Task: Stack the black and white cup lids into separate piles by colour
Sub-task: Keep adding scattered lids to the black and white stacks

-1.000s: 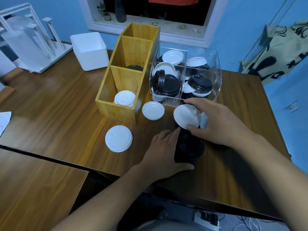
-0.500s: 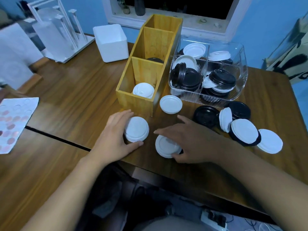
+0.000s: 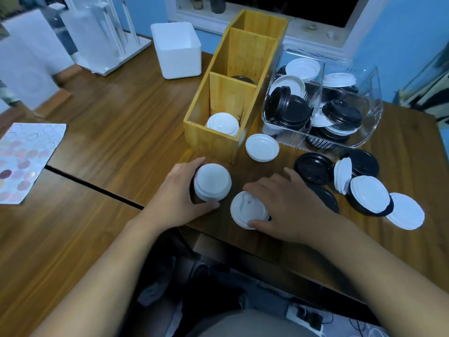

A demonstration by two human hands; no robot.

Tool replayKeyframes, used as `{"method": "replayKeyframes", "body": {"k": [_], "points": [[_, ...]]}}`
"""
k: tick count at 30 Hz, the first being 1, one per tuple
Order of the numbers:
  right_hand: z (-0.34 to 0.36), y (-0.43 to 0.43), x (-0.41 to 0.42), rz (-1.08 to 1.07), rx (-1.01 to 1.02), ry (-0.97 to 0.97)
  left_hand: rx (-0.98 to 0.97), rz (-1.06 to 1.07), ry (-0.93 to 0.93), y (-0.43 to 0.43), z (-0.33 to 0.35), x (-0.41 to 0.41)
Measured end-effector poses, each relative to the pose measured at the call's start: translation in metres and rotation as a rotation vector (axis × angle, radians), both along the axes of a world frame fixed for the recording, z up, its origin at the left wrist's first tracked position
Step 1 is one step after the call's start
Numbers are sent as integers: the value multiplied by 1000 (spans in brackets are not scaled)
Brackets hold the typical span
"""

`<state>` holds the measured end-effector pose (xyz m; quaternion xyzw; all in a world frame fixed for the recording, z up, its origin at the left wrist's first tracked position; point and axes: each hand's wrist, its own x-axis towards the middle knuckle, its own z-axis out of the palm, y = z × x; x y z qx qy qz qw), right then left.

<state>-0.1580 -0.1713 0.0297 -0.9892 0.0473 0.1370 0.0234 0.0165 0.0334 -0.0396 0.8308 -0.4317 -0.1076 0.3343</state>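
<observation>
Sorting under way at a wooden table (image 3: 116,122): the left hand (image 3: 177,193) curls round a short white pile (image 3: 211,182) standing just in front of the wooden box (image 3: 209,144). The right hand (image 3: 289,203), thumb and fingers closed on the rim, holds a single white lid (image 3: 244,210) beside that pile and close to the table's near edge.

A dark sliver (image 3: 268,218) shows under that lid's right side. It may be a black lid caught beneath, though the view is too poor to be sure. If so, setting the pair on the pile would bury black among white. This near the edge, a lid slipping from the thumb could also drop to the floor. To the right, a leaning white lid (image 3: 342,175) stands propped among the loose black lids (image 3: 313,167) and could roll or topple if that heap is nudged.

The count:
- **Wooden box:** one, with three compartments, boxed white lids (image 3: 222,124) in the nearest and a boxed black lid (image 3: 243,80) in the middle.
- **Clear tub (image 3: 377,105):** one, holding both colours, too jumbled to number.
- **Loose on the table:** one lone white lid (image 3: 262,147) by the box, three white at the right including the leaning one, and four black in view there, one partly behind the right hand.
</observation>
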Motion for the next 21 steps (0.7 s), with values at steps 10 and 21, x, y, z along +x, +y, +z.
{"method": "replayKeyframes", "body": {"k": [10, 21], "points": [[-9, 2, -3, -91, 75, -86, -55, 26, -18, -3, 2, -3], [11, 6, 60, -24, 307, -175, -19, 47, -37, -5, 1, -5]]}}
